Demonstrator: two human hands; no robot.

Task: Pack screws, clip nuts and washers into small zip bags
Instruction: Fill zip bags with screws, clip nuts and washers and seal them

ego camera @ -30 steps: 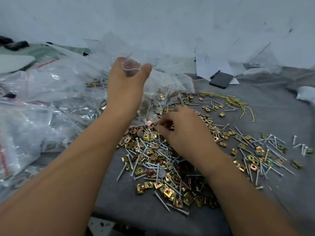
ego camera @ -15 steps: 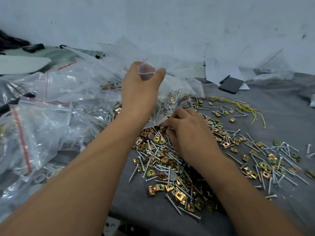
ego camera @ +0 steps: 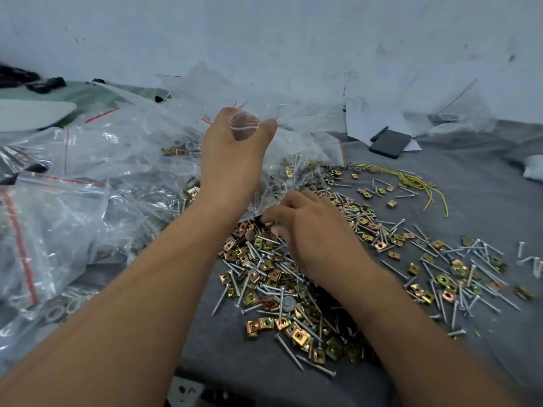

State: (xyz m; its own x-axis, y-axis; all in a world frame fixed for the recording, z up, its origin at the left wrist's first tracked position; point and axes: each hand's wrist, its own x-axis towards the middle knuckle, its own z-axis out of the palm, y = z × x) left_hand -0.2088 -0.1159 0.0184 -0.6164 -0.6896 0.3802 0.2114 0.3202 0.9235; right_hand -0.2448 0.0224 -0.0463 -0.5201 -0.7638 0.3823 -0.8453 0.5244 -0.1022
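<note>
At the far left of the grey work surface (ego camera: 470, 183) lies a heap of clear zip bags (ego camera: 58, 218) with red seal strips, several already holding screws and washers. Next to the right, the left hand (ego camera: 232, 154) is raised above the heap, its fingers and thumb curled round the mouth of a small zip bag (ego camera: 243, 128), gripping it so the red-edged opening faces up; whether the bag holds anything yet cannot be told, since the hand hides its body. Below and right of it, the right hand (ego camera: 311, 230) is down on the loose pile of hardware (ego camera: 270, 271), fingers bent, and its fingertips appear to pinch a small grey washer (ego camera: 268, 222) at the pile's upper edge; the exact hold is partly hidden. The pile mixes brass-coloured clip nuts (ego camera: 298, 336), silver screws (ego camera: 289, 352) and grey washers, spreading rightward in a thinner scatter. Further right lie a tangle of yellow wire (ego camera: 417, 183), and, near the wall, a dark flat device (ego camera: 390, 143) resting on white paper. Risks from this position, as a judgement: the bag mouth is narrow and held by one hand only, so a part carried up may strike the rim and drop back among the filled bags, where it would be hard to recover. Screws interlocked with clip nuts may lift as a cluster, putting the wrong count in the bag. Sharp screw points may pierce the thin film if parts are dropped in rather than lowered.
</note>
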